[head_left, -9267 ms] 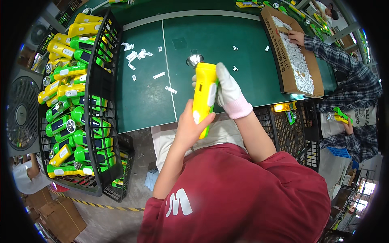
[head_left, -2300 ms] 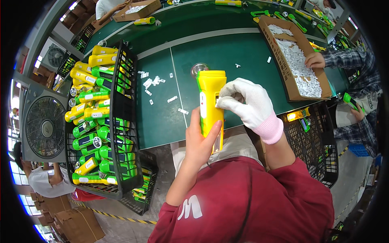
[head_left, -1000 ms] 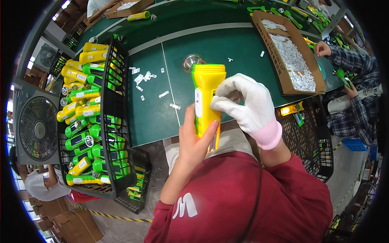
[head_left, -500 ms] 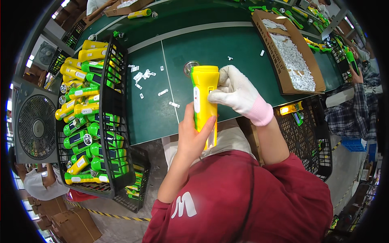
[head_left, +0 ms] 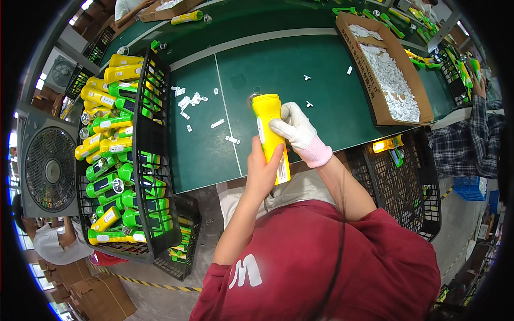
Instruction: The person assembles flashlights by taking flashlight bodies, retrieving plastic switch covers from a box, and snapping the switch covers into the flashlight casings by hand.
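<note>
A yellow flashlight [head_left: 271,138] with a white switch panel on its side stands upright, slightly tilted, in front of me. My bare left hand [head_left: 262,168] is wrapped round its lower body. My right hand [head_left: 301,131], in a white glove with a pink cuff, grips its upper right side, the thumb pressed on the body and the fingers partly behind it. A clear round lens piece [head_left: 251,99] lies just behind the flashlight head, mostly hidden. Small white plastic parts [head_left: 190,100] are scattered on the green table [head_left: 257,64] to the left, with a couple to the right.
A black crate [head_left: 152,187] heaped with yellow and green flashlights stands at the left, by a grey fan [head_left: 51,168]. A cardboard box [head_left: 423,104] of white parts lies at the right, above another black crate [head_left: 393,187]. Co-workers sit at both sides.
The flashlight has come down a little and its head leans more to the left. My gloved hand has moved down and left with it, its thumb now covering the slot that showed before.
</note>
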The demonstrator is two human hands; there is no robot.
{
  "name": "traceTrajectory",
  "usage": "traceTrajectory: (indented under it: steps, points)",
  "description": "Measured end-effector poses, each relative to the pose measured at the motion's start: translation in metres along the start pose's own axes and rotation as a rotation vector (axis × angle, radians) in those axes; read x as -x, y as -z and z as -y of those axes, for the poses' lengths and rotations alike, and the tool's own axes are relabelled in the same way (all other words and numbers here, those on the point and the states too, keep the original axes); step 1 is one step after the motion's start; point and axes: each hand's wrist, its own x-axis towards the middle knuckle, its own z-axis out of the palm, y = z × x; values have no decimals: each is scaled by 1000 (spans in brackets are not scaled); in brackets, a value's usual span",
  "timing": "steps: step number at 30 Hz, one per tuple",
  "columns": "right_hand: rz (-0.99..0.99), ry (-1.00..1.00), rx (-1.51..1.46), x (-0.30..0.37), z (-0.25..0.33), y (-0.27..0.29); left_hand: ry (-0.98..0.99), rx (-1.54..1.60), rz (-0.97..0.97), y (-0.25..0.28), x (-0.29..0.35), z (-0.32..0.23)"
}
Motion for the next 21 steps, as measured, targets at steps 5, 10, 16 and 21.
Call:
traceTrajectory:
  steps: [5,10,16,21]
  points:
    - [75,20,97,-2,4,6,-96,-78,-21,1,-2,11]
    - [-9,47,-218,-4,-22,2,-112,-41,-9,-2,-5,14]
    - [-114,43,11,2,-15,0,-214,-199,-114,-12,-1,29]
    - [-65,25,155,15,-4,11,-125,-74,-22,-9,-2,43]
